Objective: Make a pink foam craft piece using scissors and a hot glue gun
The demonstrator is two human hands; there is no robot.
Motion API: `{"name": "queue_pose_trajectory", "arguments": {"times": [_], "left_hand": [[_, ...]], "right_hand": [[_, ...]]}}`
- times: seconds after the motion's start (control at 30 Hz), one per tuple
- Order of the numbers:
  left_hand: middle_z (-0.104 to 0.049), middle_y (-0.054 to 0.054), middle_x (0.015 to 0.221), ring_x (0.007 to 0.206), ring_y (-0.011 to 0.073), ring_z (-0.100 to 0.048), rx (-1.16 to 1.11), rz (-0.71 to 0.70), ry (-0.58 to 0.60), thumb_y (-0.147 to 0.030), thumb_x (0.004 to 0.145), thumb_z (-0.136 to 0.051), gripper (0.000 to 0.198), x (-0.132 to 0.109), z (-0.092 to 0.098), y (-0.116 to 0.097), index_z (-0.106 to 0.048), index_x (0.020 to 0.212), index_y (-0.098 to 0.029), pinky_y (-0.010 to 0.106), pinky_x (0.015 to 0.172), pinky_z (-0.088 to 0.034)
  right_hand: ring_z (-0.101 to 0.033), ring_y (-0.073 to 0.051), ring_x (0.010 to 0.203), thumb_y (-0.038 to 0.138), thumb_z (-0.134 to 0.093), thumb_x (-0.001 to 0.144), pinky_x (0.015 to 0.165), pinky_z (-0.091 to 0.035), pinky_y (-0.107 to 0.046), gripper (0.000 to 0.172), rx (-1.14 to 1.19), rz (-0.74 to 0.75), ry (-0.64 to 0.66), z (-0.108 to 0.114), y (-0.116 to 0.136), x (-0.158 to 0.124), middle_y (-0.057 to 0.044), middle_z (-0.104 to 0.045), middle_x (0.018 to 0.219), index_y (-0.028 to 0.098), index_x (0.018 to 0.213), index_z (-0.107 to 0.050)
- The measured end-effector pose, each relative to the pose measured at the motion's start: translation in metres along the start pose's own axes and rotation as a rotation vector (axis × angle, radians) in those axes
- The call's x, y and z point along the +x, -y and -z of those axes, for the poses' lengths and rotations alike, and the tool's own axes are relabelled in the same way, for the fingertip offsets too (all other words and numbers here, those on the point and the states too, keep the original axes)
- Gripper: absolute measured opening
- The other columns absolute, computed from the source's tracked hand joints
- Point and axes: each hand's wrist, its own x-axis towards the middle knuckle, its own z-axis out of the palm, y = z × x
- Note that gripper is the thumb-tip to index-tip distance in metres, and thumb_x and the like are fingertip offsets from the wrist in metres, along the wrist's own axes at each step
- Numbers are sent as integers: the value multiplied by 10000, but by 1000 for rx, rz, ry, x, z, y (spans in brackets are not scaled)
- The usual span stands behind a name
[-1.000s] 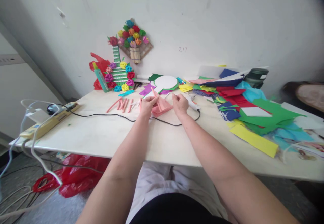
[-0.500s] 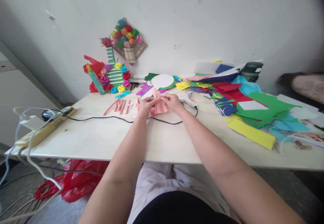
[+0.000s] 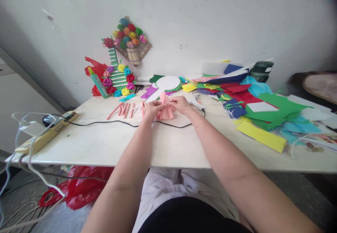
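The pink paper (image 3: 166, 113) looks very light and soft, probably thin crepe, so it should bend and crease at a touch, grip well without slipping, and tear or flatten if pulled hard. Its gathered waist seems the best place to take hold, since the folds are bunched thickest there, while the flared ends look floppy and easily crushed. The left hand (image 3: 154, 108) pinches that waist from one side and the right hand (image 3: 179, 105) pinches it from the other, fingertips nearly meeting; how many pleats are caught between them is too small to make out. The paper is between the two hands, just above the surface (image 3: 173, 148) or resting lightly on it, one end fanning out toward the person and the other rising away behind the fingers. Rolled pink strips (image 3: 125, 110) lie just beyond the left hand's outer side, a white glue gun (image 3: 196, 103) sits close to the right hand, and a black cord (image 3: 105, 122) runs across on the near side of the paper.
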Motion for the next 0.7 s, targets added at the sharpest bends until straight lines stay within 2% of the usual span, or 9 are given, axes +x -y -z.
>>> {"name": "queue_pose_trajectory", "arguments": {"times": [0.23, 0.43, 0.6, 0.7], "left_hand": [[-503, -30, 517, 476, 66, -413, 143, -77, 15, -347, 465, -796, 299, 4, 2, 6, -595, 570, -153, 184, 436, -286], [-489, -39, 501, 464, 66, -401, 125, -87, 12, -344, 469, -795, 295, 2, -1, 6, -584, 553, -158, 195, 447, -279], [-489, -39, 505, 461, 63, -393, 119, -88, 7, -334, 483, -791, 282, 2, -2, 7, -594, 573, -154, 196, 446, -269], [-499, -39, 523, 471, 62, -400, 104, -80, -16, -341, 477, -792, 294, 5, 0, 9, -602, 593, -150, 194, 460, -285]], "right_hand": [[-549, -150, 634, 168, -534, 764, 590, -349, -242, 159, -332, 26, 76, 6, 6, 0, -31, -649, 683, 167, 721, -686], [-571, -184, 751, 188, -495, 807, 622, -348, -259, 183, -523, -18, 73, 1, 14, -2, -61, -675, 824, 188, 799, -677], [-590, -212, 790, 210, -489, 815, 629, -366, -279, 187, -594, -78, 43, -1, 9, -3, -87, -680, 853, 188, 784, -672], [-600, -198, 761, 189, -485, 804, 639, -396, -277, 187, -503, -158, -17, 4, 1, -2, -80, -682, 821, 179, 760, -666]]}}
